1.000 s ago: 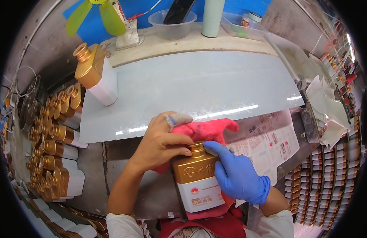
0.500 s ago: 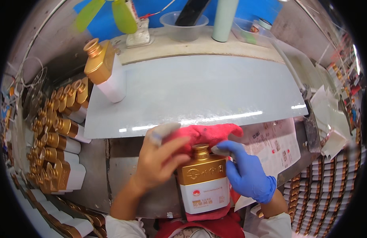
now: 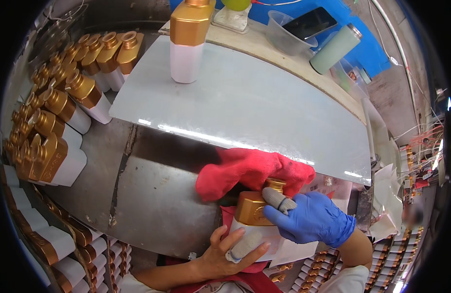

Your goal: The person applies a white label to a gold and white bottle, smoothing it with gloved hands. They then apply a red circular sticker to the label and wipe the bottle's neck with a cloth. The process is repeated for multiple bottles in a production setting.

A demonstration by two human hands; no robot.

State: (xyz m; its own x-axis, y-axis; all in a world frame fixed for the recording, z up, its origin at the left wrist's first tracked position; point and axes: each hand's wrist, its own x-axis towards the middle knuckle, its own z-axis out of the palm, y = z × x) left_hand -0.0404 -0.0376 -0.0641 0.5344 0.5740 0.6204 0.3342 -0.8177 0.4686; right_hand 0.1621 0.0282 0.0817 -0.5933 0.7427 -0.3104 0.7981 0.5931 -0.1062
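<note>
Head view, and from where I'm standing the bare left hand (image 3: 218, 260) has its fingers spread loosely over the white lower body of a gold-topped bottle (image 3: 249, 209), one wearing a pale sleeve (image 3: 246, 245). Right hand (image 3: 314, 219), blue-gloved, has its fingers bent against the bottle's shoulder, a grey sleeve (image 3: 277, 198) by the neck. Can't tell if that's a real grip tbh, the far side's hidden. The bottle's at the near edge of the metal counter (image 3: 159, 198), with a bunched red cloth (image 3: 237, 168) just beyond it. Past that there's a grey board (image 3: 279, 115), with a lone gold-and-white bottle (image 3: 187, 58) near its far left corner. More gold-and-white bottles (image 3: 89, 95) crowd the counter's left edge.
</note>
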